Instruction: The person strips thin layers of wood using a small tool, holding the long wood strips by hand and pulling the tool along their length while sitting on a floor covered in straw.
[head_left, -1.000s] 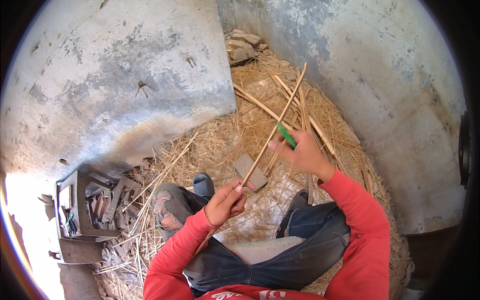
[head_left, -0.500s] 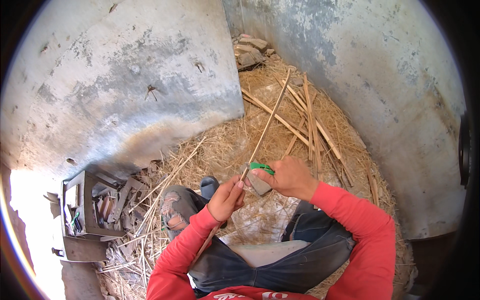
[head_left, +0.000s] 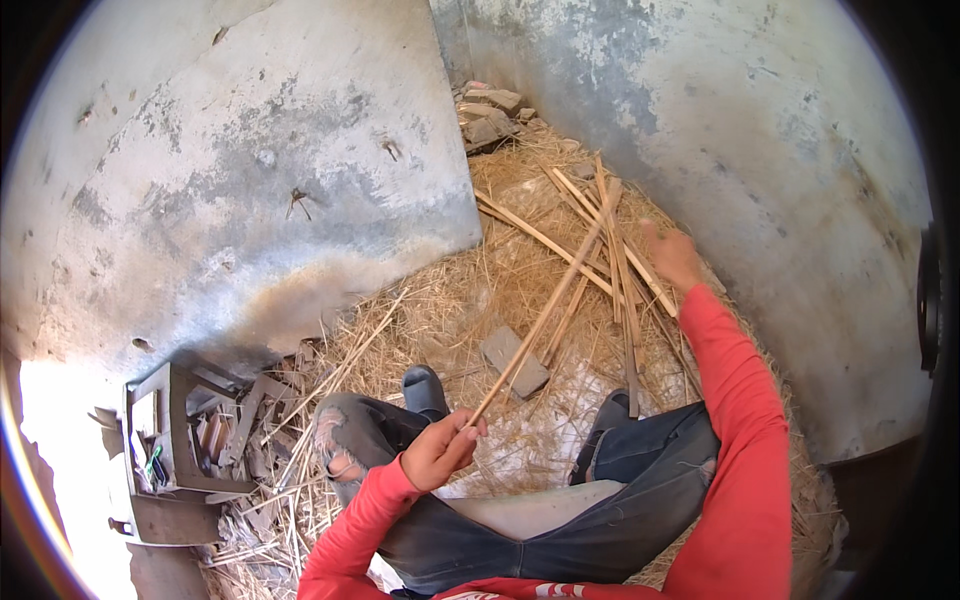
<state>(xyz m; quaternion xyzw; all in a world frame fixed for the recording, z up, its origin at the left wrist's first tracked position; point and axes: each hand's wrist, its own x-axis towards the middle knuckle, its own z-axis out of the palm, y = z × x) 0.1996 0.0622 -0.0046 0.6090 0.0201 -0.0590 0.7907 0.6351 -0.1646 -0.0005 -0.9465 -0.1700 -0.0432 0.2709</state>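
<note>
My left hand (head_left: 442, 452) is closed round the near end of a long, thin wooden strip (head_left: 530, 335), which slants away to the far right. Beneath the strip a grey brick (head_left: 530, 380) lies on the straw-covered floor. My right hand (head_left: 672, 258) is stretched out to the far right, beside a pile of split wooden strips (head_left: 622, 250). Its fingers are partly hidden and blurred, so whether it holds anything does not show. The green-handled tool is not visible.
A worn wall panel (head_left: 250, 150) rises at the left, and a curved wall (head_left: 780, 220) at the right. Broken bricks (head_left: 490, 115) lie at the back. Beside my left knee stands a dark frame (head_left: 180, 430) with wood scraps. Loose thin sticks (head_left: 345, 355) lean near it.
My right hand has left the brick and the strip and moved to the far right; the green-handled tool no longer shows. My left hand has shifted slightly nearer, still holding the strip.
</note>
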